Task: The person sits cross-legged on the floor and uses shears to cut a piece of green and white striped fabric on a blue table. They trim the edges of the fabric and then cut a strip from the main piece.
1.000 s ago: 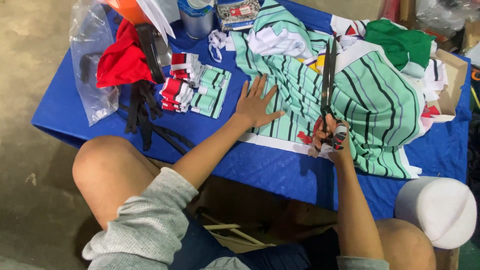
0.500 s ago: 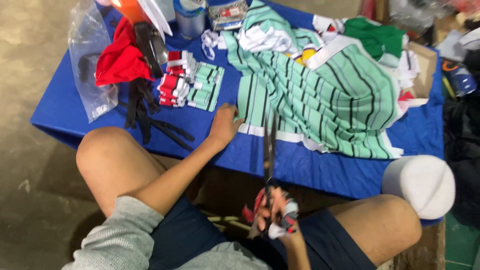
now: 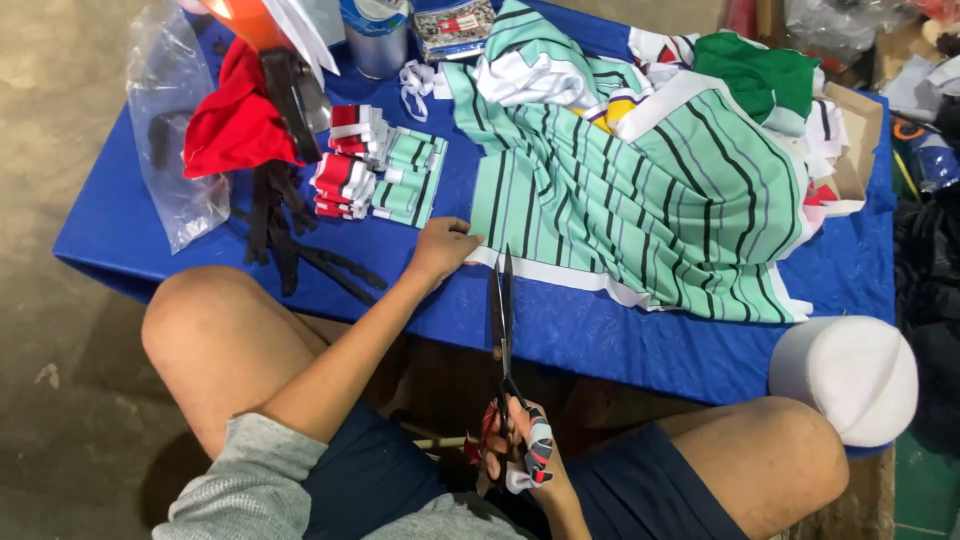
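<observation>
Left hand (image 3: pixel 443 250): pressing down on the near corner of the large mint-green striped fabric (image 3: pixel 640 200), on the blue table cover (image 3: pixel 600 335).
Right hand (image 3: pixel 520 450): gripping long black-bladed scissors (image 3: pixel 503 320) (blades nearly closed), pointing up toward the fabric's white hem.
Nearby: small folded striped fabric pieces (image 3: pixel 375 170) lying stacked left.

floor (image 3: pixel 60 130): bare grey concrete | table (image 3: pixel 620 340): low, blue cover

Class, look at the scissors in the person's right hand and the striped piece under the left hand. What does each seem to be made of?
Scissors: blades look like dark metal, long, thin and straight-edged; the handles are hidden in the right hand. Striped piece: apparently soft knit fabric, matt, mint green with dark stripes and white trim; it folds and drapes where the left hand holds its edge.
</observation>
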